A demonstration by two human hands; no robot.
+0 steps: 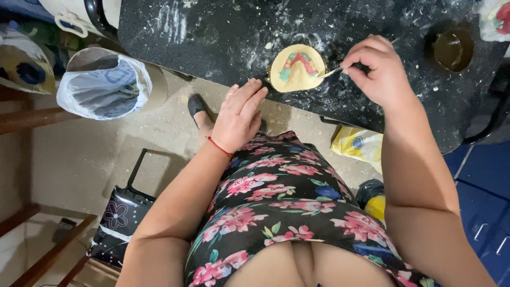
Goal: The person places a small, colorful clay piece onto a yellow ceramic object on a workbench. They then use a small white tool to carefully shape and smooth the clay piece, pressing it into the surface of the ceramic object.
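A round yellowish plaster dental model (296,68) with pink and green wax on it lies on the black speckled countertop (223,37), near its front edge. My right hand (376,69) pinches a thin metal tool (332,71) whose tip touches the model's right side. My left hand (240,114) rests flat at the counter's edge, just left of the model, fingers together and holding nothing.
A dark bowl (452,49) sits on the counter at the right. On the floor to the left stands a bin lined with a white bag (103,85). A black patterned bag (118,223) and a yellow bag (358,144) lie below the counter. Wooden furniture legs (50,255) are at the left.
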